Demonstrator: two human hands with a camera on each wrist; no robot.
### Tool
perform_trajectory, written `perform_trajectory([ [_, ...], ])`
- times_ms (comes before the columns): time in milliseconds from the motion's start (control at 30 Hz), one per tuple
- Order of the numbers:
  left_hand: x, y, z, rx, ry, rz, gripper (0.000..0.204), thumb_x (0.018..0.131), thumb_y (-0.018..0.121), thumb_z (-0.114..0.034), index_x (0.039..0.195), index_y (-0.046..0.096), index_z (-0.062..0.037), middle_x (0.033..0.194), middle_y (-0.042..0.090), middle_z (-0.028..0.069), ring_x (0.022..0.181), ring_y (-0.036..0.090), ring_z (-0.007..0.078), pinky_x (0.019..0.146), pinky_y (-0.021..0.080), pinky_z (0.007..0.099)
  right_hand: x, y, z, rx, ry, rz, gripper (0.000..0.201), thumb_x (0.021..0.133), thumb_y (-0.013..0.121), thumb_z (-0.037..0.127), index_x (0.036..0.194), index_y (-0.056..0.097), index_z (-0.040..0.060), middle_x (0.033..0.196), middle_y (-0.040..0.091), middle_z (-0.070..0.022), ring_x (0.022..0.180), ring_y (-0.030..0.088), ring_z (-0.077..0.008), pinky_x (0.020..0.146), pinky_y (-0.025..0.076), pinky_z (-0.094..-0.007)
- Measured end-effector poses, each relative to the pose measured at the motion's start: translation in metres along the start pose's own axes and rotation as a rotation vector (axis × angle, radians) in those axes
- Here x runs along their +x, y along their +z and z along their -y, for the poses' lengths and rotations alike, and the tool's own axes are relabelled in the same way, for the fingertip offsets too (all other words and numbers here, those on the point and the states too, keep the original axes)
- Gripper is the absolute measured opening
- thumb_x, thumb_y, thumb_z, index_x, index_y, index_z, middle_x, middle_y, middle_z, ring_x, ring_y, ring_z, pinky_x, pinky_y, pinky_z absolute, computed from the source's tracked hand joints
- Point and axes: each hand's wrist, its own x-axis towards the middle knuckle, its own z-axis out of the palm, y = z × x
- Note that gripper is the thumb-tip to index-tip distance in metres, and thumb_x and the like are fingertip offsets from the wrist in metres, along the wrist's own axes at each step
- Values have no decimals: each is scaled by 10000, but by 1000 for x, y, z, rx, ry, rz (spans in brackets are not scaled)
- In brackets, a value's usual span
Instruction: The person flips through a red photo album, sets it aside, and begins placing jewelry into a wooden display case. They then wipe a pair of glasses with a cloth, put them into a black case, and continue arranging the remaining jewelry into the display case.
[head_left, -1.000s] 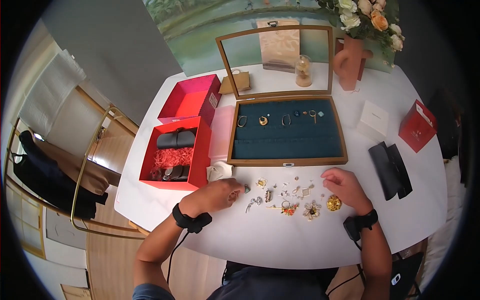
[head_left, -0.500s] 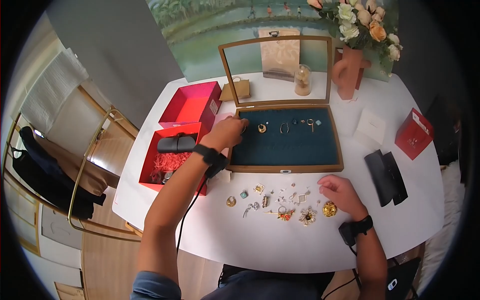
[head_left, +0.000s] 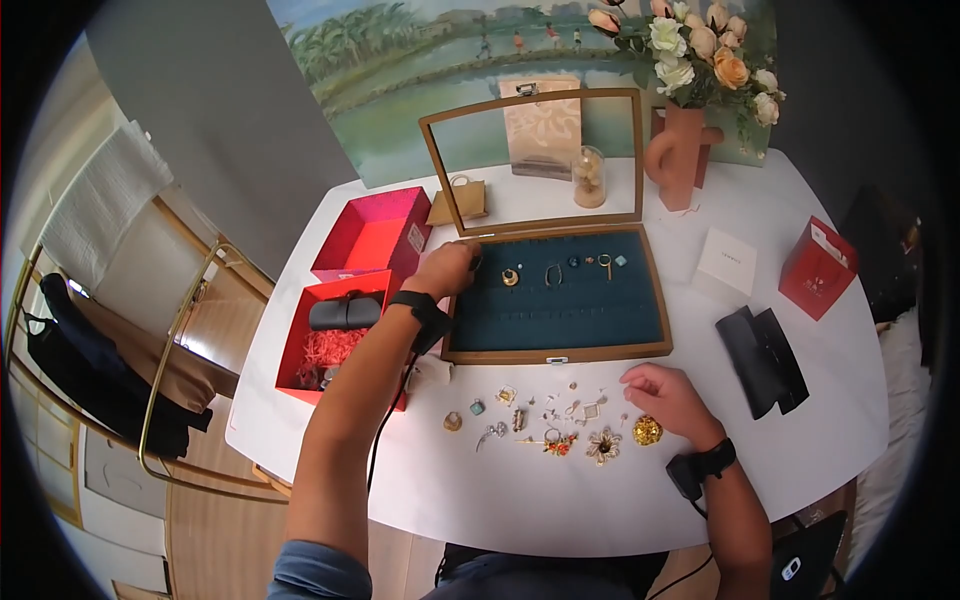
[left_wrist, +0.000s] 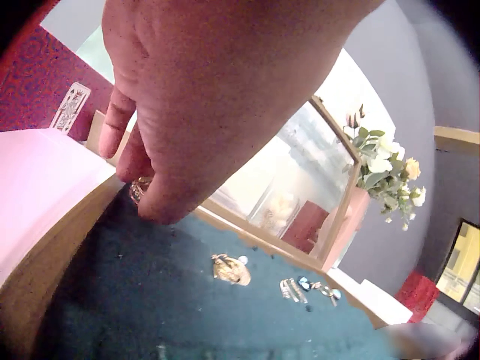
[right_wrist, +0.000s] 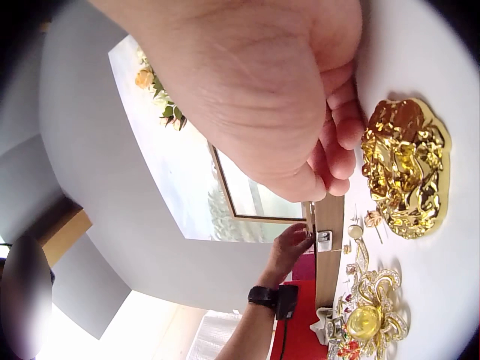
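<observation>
My left hand (head_left: 445, 270) reaches over the upper left corner of a wooden jewelry box (head_left: 558, 354) with a dark green lining. In the left wrist view, its thumb and fingers pinch a sparkling hoop earring (left_wrist: 137, 190) against the lining, partly hidden by the fingers. Further right on the lining sit a gold earring (head_left: 510, 277), a silver hoop (head_left: 553, 274) and several small pieces. My right hand (head_left: 673, 396) rests on the white table, fingers loosely curled and holding nothing, beside a shiny gold ornament (right_wrist: 405, 169).
Several pieces lie before the box, including a flower brooch (head_left: 604, 446), a turquoise square piece (head_left: 477, 407) and a gold hoop (head_left: 453, 421). Red boxes (head_left: 290, 350) stand left. A white box (head_left: 725, 264), red bag (head_left: 818, 268) and black case (head_left: 760, 360) are right; the glass lid (head_left: 638, 160) stands raised.
My left hand has moved from the loose jewelry up to the box's upper left, leaving a gold hoop on the table. My right hand has stayed in place. The head view has tilted upward slightly.
</observation>
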Motion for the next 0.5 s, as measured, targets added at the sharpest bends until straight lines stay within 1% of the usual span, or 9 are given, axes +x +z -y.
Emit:
perform_trajectory([
  [33, -3, -3, -1, -59, 1, -35, 302, 797, 636, -38, 1099, 635, -49, 1017, 694, 192, 1008, 654, 379, 903, 532, 441, 0, 1, 0, 0, 3, 4, 164, 934, 662, 56, 1083, 666, -11, 850, 666, -6, 741, 579, -55, 683, 501, -228],
  [67, -9, -8, -6, -62, -4, -32, 302, 797, 636, -38, 1099, 635, -49, 1017, 694, 192, 1008, 654, 379, 903, 532, 441, 0, 0, -1, -13, -11, -7, 162, 934, 661, 57, 1081, 667, -10, 844, 667, -7, 739, 580, -56, 683, 502, -229],
  [133, -30, -29, -24, -120, 55, -103, 427, 784, 679, -57, 1205, 624, -12, 1046, 670, 219, 986, 656, 382, 870, 535, 431, 1, 1, -1, -20, -18, -6, 160, 933, 660, 57, 1078, 668, -9, 838, 668, -9, 737, 581, -57, 683, 502, -231],
  [167, -49, -43, -40, -122, 45, -89, 427, 784, 679, -57, 1205, 624, -12, 1046, 670, 219, 986, 656, 382, 870, 535, 431, 1, 1, 0, -51, -21, -12, 157, 932, 659, 59, 1075, 670, -7, 835, 669, -8, 733, 581, -57, 682, 503, -231],
  [233, -91, -67, -78, -185, 16, 109, 419, 797, 675, -57, 1209, 620, -7, 1046, 667, 211, 972, 657, 377, 856, 537, 421, 0, 1, 0, -78, -22, -18, 155, 932, 659, 60, 1072, 671, -5, 831, 669, -8, 730, 581, -57, 682, 503, -232],
  [300, -134, -59, -87, -263, 95, 165, 402, 810, 683, -73, 1202, 623, -6, 1037, 667, 202, 952, 657, 373, 845, 533, 424, 1, 1, 0, -50, -15, -22, 151, 929, 659, 63, 1064, 672, -3, 830, 667, -4, 722, 577, -57, 679, 503, -233],
  [367, -179, -56, -100, -270, 74, 244, 407, 820, 696, -102, 1207, 615, -8, 1026, 661, 192, 944, 654, 364, 836, 530, 423, 1, 2, 0, -63, -19, -30, 150, 927, 661, 61, 1061, 669, -6, 826, 663, -3, 715, 573, -59, 676, 501, -231],
  [433, -212, -48, -109, -303, 25, 356, 453, 798, 682, -87, 1237, 595, -16, 1011, 632, 192, 957, 642, 376, 850, 530, 440, 2, 2, -2, -39, -39, -30, 145, 925, 663, 59, 1054, 667, -6, 828, 662, -2, 715, 573, -60, 674, 500, -229],
  [500, -235, -47, -117, -355, -50, 443, 412, 809, 674, -93, 1208, 603, -18, 1068, 614, 182, 1004, 634, 363, 865, 526, 437, 1, 3, 2, -72, -35, -40, 142, 924, 665, 58, 1051, 667, -5, 830, 661, -1, 717, 573, -59, 674, 499, -228],
])
